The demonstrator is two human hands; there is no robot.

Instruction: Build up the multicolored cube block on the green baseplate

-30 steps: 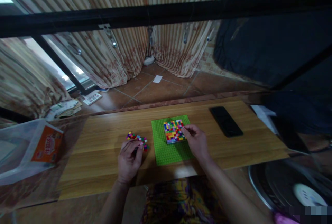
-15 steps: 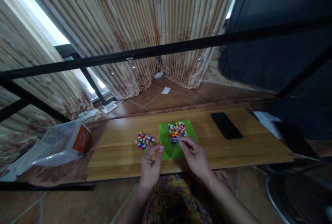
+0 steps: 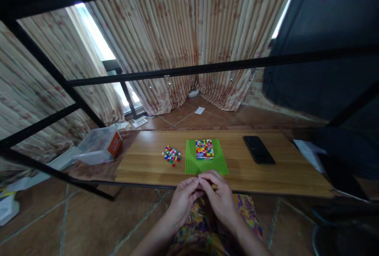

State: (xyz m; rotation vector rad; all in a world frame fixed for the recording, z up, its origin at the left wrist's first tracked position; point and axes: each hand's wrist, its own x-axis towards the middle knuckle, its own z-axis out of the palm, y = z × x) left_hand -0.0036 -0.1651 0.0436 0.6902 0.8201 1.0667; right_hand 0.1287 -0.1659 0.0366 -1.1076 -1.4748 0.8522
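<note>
Left hand meets right hand near table edge, baseplate just beyond.

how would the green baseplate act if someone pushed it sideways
The green baseplate would probably slide rather than tip, since it lies flat on the wooden table. It is likely light for its size, as it looks thin. The brick block on it would probably ride along, looking squat and broad.
</note>
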